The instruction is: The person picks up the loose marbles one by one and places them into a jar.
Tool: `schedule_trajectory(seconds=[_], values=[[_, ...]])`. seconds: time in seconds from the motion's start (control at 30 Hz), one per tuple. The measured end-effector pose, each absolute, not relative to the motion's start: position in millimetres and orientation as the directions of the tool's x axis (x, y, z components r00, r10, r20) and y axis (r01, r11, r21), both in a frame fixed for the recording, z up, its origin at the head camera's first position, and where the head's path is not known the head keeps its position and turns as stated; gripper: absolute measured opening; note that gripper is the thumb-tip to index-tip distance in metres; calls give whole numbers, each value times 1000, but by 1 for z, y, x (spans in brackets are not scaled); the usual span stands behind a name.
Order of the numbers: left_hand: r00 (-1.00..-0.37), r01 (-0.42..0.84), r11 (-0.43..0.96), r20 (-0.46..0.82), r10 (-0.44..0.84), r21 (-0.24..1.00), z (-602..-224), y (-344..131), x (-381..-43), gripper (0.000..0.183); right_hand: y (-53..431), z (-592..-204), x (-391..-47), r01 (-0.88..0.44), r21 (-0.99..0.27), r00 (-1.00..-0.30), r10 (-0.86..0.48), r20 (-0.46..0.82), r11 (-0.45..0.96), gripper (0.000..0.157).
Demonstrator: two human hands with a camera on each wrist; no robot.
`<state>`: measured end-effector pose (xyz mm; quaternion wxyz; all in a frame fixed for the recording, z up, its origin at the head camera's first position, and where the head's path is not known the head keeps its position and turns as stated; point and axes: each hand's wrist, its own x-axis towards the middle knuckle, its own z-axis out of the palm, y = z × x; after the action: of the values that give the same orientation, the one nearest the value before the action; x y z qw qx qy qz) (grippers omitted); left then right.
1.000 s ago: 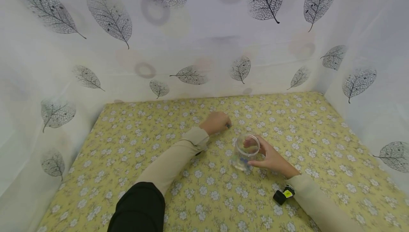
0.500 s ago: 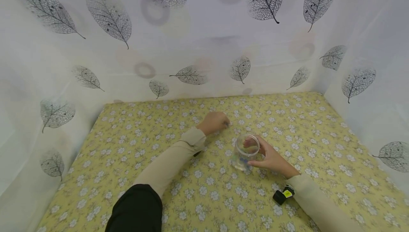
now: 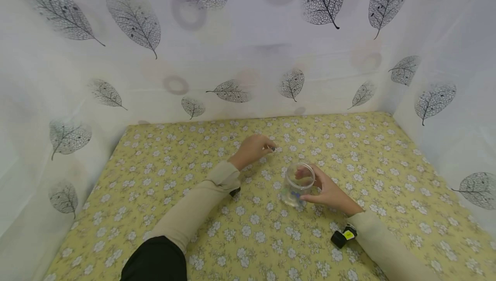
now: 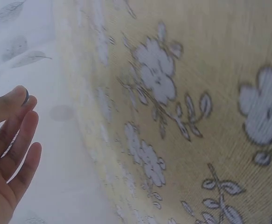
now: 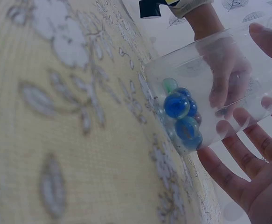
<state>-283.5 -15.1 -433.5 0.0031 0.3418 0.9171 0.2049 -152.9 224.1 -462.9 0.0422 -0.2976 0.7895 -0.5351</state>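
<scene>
A clear plastic jar [image 3: 288, 188] stands on the cloth, open mouth up. Several blue and green glass marbles [image 5: 177, 105] lie at its bottom. My right hand [image 3: 329, 190] holds the jar from the right, thumb in front and fingers behind it. Beyond the jar and to its left, my left hand [image 3: 251, 149] pinches a small dark marble [image 3: 273, 148] between thumb and fingertips. Only a thin blue edge of that marble [image 4: 26, 98] shows past the thumb in the left wrist view. The left hand's other fingers are spread loosely.
A yellow flowered cloth [image 3: 240, 238] covers the table. White curtains with leaf prints [image 3: 248, 48] hang behind it and along both sides. A black wrist camera with a yellow label [image 3: 344, 236] sits beneath the right sleeve.
My left hand has drawn back slightly to the left, and the pinched marble shows more plainly at its fingertips. The right hand and the jar have stayed in place.
</scene>
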Motion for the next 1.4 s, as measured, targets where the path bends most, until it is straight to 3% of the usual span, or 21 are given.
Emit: schedule_trajectory(seconds=[0.3, 0.73, 1.07, 1.4], values=[[-757, 649, 642, 262, 598, 409, -414, -27, -256, 22, 224, -465, -154, -444, -860, -814, -515, 269, 253, 68], [-693, 717, 502, 418, 588, 484, -393, -37, -221, 20, 224, -464, -153, -441, -856, -819, -510, 262, 270, 68], [-583, 811, 395, 541, 606, 433, -383, -33, -195, 19, 224, -464, -154, -452, -852, -811, -519, 269, 264, 67], [-527, 847, 331, 569, 631, 417, -385, -22, -178, 19, 226, -464, -154, -470, -842, -800, -530, 279, 265, 67]])
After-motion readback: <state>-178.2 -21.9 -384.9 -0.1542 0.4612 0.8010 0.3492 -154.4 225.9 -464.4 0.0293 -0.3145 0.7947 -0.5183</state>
